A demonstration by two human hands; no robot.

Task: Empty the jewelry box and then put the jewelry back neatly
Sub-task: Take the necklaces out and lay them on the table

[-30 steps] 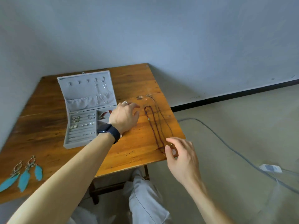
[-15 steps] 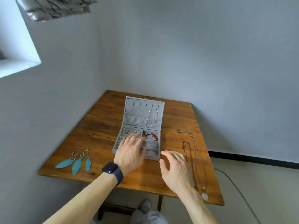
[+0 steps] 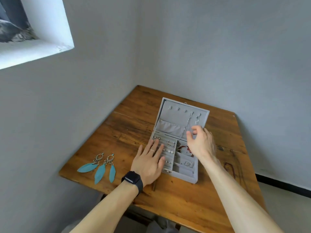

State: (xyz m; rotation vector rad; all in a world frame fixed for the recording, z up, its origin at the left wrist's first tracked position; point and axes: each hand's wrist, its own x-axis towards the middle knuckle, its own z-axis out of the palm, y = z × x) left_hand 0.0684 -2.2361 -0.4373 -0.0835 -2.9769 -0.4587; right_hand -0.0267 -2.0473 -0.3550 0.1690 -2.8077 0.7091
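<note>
The grey jewelry box (image 3: 183, 175) lies open on the wooden table (image 3: 127, 132), its lid (image 3: 170, 115) tilted back. Rings and studs sit in its left rows, and a red bracelet (image 3: 182, 147) lies in a right compartment. My left hand (image 3: 149, 161) rests flat on the box's left side, fingers straight. My right hand (image 3: 201, 142) reaches into the lid, and its curled fingertips pinch a silver necklace (image 3: 188, 122) hanging from a hook. A pair of turquoise feather earrings (image 3: 101, 167) lies on the table left of the box.
A dark beaded necklace (image 3: 233, 165) lies on the table to the right, partly behind my right forearm. Grey walls meet just behind the table. A white window niche (image 3: 50, 31) is at the upper left. The table's front edge is close to my body.
The view swung left and up. My right hand left the table by the beaded necklace and rose to the chain in the lid. My left hand settled flat on the box.
</note>
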